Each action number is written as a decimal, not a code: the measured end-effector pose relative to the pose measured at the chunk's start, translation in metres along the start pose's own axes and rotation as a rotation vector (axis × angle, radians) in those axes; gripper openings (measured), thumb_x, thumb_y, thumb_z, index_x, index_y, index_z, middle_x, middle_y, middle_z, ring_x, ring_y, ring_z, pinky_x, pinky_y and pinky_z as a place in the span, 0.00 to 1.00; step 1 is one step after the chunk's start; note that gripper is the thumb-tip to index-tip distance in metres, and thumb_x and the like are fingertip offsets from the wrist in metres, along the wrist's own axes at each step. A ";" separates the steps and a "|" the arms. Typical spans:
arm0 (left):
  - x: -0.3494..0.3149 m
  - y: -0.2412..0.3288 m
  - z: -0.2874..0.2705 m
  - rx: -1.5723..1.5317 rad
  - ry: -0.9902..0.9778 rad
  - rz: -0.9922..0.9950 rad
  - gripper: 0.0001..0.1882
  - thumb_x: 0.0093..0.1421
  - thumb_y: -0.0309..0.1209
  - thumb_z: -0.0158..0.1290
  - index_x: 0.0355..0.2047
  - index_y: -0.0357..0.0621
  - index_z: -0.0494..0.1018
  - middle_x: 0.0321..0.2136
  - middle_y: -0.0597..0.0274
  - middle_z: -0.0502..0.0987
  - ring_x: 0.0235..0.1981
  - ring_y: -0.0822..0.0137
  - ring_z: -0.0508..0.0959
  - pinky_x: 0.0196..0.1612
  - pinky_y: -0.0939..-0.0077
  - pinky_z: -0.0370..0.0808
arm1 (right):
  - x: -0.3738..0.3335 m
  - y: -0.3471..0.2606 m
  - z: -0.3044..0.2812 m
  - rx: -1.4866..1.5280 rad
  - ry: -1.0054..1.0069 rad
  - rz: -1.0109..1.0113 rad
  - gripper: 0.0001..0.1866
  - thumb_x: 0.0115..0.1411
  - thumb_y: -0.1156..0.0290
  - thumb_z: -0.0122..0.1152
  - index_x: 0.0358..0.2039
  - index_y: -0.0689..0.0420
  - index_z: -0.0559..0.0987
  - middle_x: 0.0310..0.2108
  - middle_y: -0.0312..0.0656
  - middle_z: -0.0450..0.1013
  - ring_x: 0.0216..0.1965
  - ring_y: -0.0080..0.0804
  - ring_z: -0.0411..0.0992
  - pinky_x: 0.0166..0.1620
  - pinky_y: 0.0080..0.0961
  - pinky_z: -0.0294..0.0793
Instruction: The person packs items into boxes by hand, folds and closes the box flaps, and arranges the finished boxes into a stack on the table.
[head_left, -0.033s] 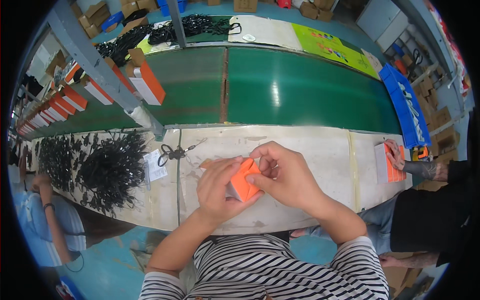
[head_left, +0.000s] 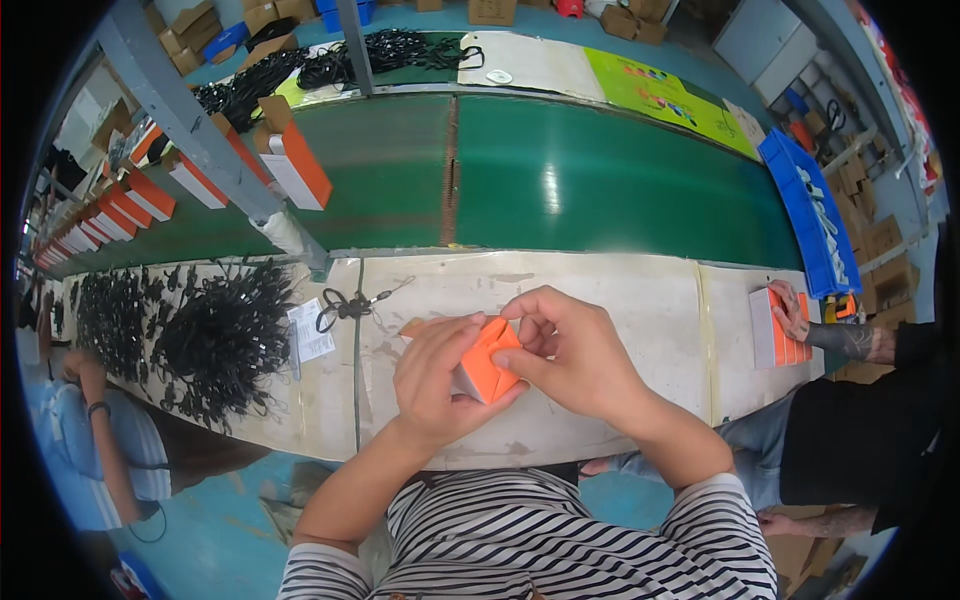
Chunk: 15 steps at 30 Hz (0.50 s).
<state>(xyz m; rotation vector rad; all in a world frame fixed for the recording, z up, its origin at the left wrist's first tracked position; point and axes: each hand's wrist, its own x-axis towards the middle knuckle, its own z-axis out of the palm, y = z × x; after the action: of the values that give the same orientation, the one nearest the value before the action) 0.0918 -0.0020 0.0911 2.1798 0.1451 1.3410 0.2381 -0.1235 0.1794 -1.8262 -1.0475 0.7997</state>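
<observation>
My left hand [head_left: 432, 380] and my right hand [head_left: 568, 355] hold a small orange and white carton [head_left: 487, 365] between them, just above the white worktable [head_left: 620, 300]. The left hand cups the carton from below and from the left. My right fingers pinch its orange top flap. Part of the carton is hidden behind my fingers.
Black scissors [head_left: 340, 304] and a paper slip [head_left: 312, 332] lie to the left, beside a heap of black cables [head_left: 215, 340]. A green conveyor belt [head_left: 600, 180] beyond carries orange and white boxes [head_left: 295, 155]. At right, a co-worker's hand [head_left: 795, 312] rests on another orange box [head_left: 772, 328].
</observation>
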 end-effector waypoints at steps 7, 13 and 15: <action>-0.004 -0.005 -0.004 -0.076 0.003 0.052 0.44 0.40 0.40 0.82 0.54 0.34 0.74 0.47 0.46 0.84 0.43 0.49 0.86 0.50 0.54 0.83 | 0.004 0.002 -0.006 0.137 -0.114 0.015 0.11 0.61 0.79 0.72 0.44 0.61 0.81 0.31 0.32 0.74 0.32 0.16 0.71 0.36 0.18 0.78; -0.001 -0.005 -0.007 -0.102 -0.008 0.022 0.43 0.39 0.42 0.82 0.53 0.35 0.76 0.46 0.49 0.84 0.42 0.51 0.86 0.49 0.56 0.83 | 0.013 -0.010 -0.014 -0.143 -0.168 -0.148 0.10 0.57 0.75 0.72 0.37 0.59 0.78 0.27 0.41 0.74 0.28 0.31 0.74 0.34 0.29 0.77; 0.000 -0.005 -0.007 -0.107 -0.024 0.015 0.44 0.39 0.42 0.82 0.54 0.36 0.76 0.47 0.49 0.84 0.42 0.51 0.86 0.48 0.57 0.83 | 0.014 -0.019 -0.016 -0.307 -0.181 -0.237 0.10 0.57 0.74 0.71 0.37 0.59 0.79 0.30 0.46 0.76 0.30 0.41 0.78 0.36 0.35 0.79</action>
<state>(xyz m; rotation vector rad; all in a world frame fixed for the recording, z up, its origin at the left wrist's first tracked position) 0.0872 0.0051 0.0905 2.1105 0.0469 1.2999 0.2511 -0.1112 0.2020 -1.8566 -1.5429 0.6988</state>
